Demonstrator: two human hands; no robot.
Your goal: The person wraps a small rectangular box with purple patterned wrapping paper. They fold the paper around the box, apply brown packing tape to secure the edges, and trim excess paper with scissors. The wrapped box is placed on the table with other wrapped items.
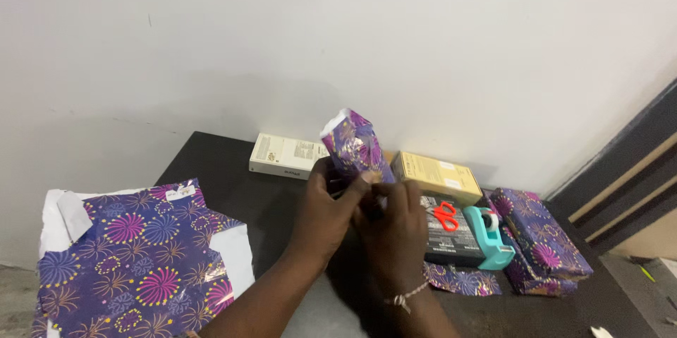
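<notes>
Left hand (326, 200) and right hand (395, 218) both clasp the wrapped box (355, 146) upright above the bench (226, 169); fingers pinch its lower fold flat.

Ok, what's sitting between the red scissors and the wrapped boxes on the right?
The teal tape dispenser stands between the red scissors and the wrapped boxes, by the edge of the dark box the scissors lie on. The head view shows it.

Black table (211, 169): boxes (285, 155), wrapping paper (137, 260)
</notes>
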